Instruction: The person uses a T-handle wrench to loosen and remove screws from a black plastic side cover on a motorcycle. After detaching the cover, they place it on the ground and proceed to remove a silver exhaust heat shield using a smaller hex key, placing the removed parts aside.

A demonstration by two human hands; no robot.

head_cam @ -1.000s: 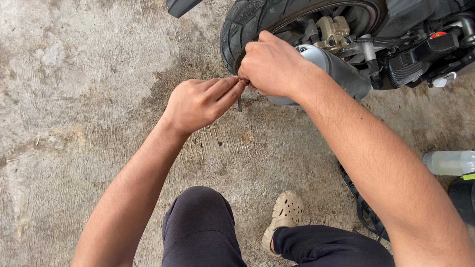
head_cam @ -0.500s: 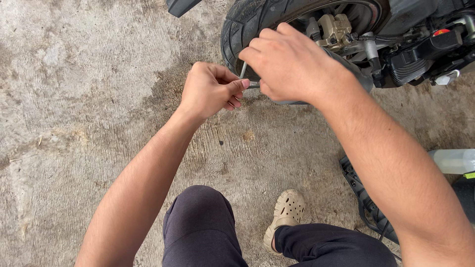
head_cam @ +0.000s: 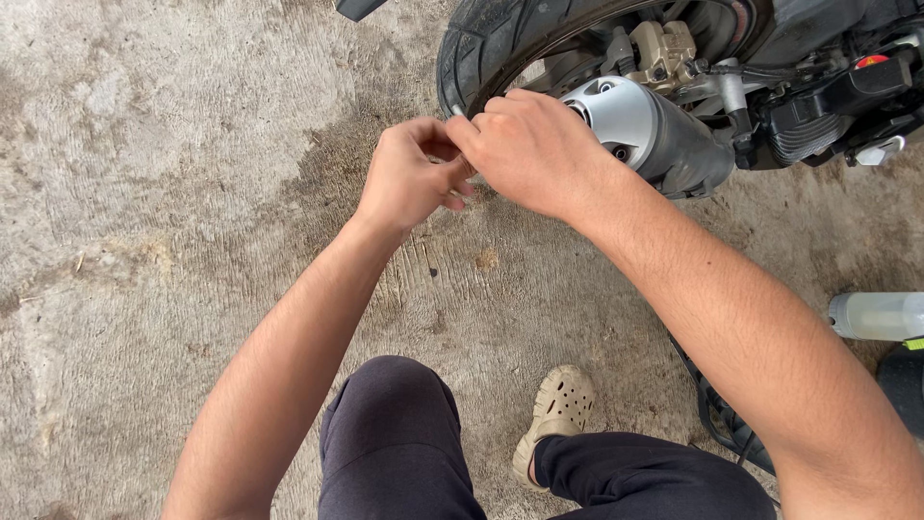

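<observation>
The left hand (head_cam: 414, 178) and right hand (head_cam: 534, 149) are brought together, fingers pinched on something small that cannot be identified, just beside the motorcycle tyre (head_cam: 481, 43), close to the work.

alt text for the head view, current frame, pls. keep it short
Seen from above, a person's left hand and right hand meet fingertip to fingertip beside a motorcycle's rear tyre and silver exhaust; whatever they pinch is hidden. The person crouches on stained concrete in dark trousers and a beige clog, with a clear plastic bottle at right.
</observation>
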